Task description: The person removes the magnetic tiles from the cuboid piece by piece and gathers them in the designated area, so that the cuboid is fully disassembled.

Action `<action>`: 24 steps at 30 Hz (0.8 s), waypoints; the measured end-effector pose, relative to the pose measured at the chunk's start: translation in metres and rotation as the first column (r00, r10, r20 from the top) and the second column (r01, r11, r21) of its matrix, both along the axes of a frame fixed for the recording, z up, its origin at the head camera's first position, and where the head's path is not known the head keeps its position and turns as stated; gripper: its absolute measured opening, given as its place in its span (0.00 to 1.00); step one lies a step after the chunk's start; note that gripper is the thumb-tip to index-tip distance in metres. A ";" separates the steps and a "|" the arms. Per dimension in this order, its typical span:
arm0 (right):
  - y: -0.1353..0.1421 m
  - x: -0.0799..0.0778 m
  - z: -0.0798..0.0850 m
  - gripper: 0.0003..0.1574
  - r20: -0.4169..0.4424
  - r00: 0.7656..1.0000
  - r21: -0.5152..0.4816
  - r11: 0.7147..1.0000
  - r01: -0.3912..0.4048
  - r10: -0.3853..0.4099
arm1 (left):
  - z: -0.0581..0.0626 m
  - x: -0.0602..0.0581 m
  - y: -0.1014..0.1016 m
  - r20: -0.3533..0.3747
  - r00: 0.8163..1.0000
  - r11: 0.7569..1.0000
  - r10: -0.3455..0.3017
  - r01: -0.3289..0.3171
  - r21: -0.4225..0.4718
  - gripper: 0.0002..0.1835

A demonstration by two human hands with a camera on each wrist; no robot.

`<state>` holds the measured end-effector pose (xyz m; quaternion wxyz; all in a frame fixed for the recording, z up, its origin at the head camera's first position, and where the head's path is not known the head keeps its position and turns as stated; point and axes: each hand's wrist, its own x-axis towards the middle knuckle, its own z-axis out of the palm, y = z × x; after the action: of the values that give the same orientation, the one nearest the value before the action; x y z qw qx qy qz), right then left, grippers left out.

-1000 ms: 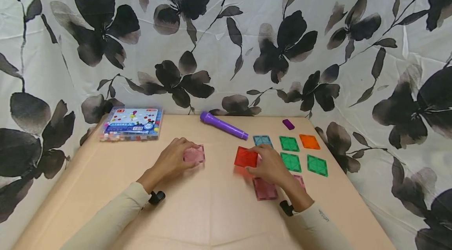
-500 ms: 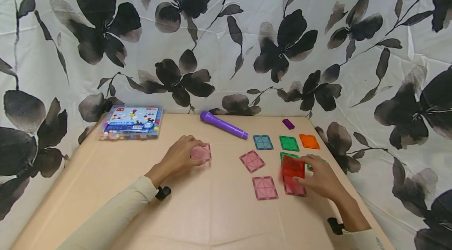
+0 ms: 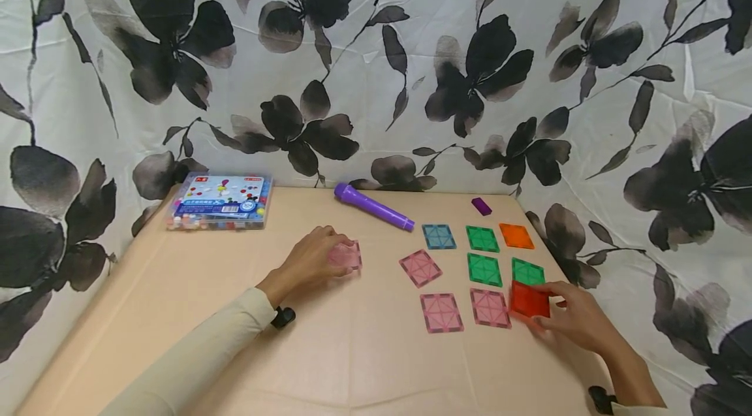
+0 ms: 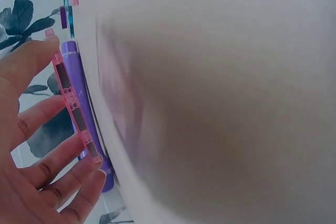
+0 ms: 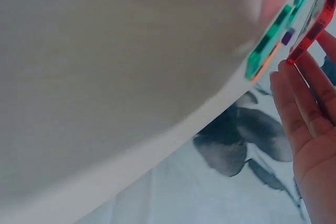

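Observation:
My left hand (image 3: 311, 255) pinches a pink square magnetic tile (image 3: 348, 255) by its edges, left of the laid-out tiles. In the left wrist view the pink tile (image 4: 74, 103) is seen edge-on between thumb and fingers, a little above the table. My right hand (image 3: 578, 313) holds a red square magnetic tile (image 3: 529, 300) at the right end of the front row, just below a green tile (image 3: 528, 271). The red tile (image 5: 315, 27) shows in the right wrist view's upper corner. Beside it lies a pink tile (image 3: 490, 307), with two more pink tiles (image 3: 441, 313) further left.
Behind are two other green tiles (image 3: 484, 270), a blue tile (image 3: 438, 236) and an orange tile (image 3: 516, 236). A small purple block (image 3: 481, 206), a purple microphone-shaped stick (image 3: 373, 207) and a clear box of colourful pieces (image 3: 220, 202) stand along the table's (image 3: 352, 364) back edge.
My right hand has carried the red tile rightward, past the pink tiles to the table's right side. The left hand with its pink tile has shifted slightly right.

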<state>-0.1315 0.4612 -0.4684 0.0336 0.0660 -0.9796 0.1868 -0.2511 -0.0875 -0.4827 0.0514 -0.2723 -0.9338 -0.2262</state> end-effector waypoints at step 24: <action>0.001 0.007 0.002 0.42 -0.023 0.997 0.097 0.992 0.075 -0.073 | -0.001 0.002 0.050 0.006 0.999 0.995 -0.045 0.045 -0.087 0.34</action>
<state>-0.1246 0.4618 -0.4669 0.0465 0.0331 -0.9890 0.1367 -0.2492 -0.0370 -0.4837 0.0325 -0.2947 -0.9366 -0.1871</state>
